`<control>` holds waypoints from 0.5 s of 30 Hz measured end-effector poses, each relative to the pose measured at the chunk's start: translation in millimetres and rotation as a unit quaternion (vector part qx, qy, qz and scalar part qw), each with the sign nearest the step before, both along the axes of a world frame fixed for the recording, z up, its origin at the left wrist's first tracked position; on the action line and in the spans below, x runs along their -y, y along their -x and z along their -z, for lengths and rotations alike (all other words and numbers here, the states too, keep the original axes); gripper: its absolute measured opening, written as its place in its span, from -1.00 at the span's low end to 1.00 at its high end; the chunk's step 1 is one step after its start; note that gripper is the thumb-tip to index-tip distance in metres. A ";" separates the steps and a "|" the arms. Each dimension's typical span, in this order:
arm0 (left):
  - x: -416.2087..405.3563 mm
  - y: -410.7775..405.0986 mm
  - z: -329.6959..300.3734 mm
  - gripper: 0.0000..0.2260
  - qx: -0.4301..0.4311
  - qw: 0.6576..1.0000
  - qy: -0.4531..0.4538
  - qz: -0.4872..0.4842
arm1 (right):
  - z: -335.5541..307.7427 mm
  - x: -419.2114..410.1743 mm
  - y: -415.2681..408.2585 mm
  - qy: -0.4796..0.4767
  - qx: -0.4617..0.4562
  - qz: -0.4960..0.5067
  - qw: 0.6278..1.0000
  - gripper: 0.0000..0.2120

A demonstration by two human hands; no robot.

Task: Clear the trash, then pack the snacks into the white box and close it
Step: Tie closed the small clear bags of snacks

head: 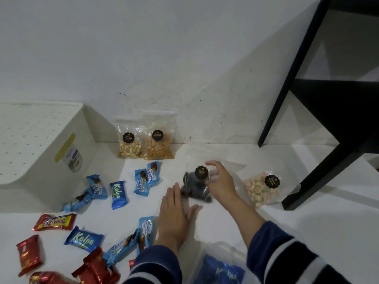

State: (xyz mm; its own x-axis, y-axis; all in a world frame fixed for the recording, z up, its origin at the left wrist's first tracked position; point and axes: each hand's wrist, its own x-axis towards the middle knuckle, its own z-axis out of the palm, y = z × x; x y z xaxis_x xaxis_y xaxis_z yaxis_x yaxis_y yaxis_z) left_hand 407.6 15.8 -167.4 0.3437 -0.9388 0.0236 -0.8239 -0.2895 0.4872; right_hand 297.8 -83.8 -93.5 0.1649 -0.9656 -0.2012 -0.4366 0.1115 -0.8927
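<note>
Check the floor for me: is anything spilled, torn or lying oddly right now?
Nothing spilled or visibly torn. The blue wafer packs and red packs lie scattered at mixed angles beside the white box. The peanut bag and stick-snack bag lean upright against the wall.

White box (41,140) left of snacks (117,194)

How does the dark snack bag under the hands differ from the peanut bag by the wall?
The dark snack bag lies flat on the floor between both hands; the peanut bag stands upright against the wall, untouched. One holds dark pieces, the other pale nuts. Both are clear pouches with black round labels.
</note>
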 end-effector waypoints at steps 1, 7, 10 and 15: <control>-1.8 -0.2 3.3 -0.22 0.038 0.999 -0.004 0.012 | -5.3 12.1 -3.0 0.012 -0.003 -0.005 1.000 -0.44; 0.0 2.6 13.0 -0.44 0.095 0.995 0.007 -0.003 | -20.0 80.9 -36.9 0.059 0.003 -0.027 0.998 -0.43; 2.0 0.0 12.8 -0.46 0.087 0.996 -0.005 -0.004 | -14.8 104.9 -56.1 0.067 -0.009 -0.060 0.996 -0.43; 2.4 0.1 13.8 -0.47 0.088 0.996 0.013 -0.009 | -2.5 127.1 -80.3 0.082 -0.022 -0.087 0.993 -0.43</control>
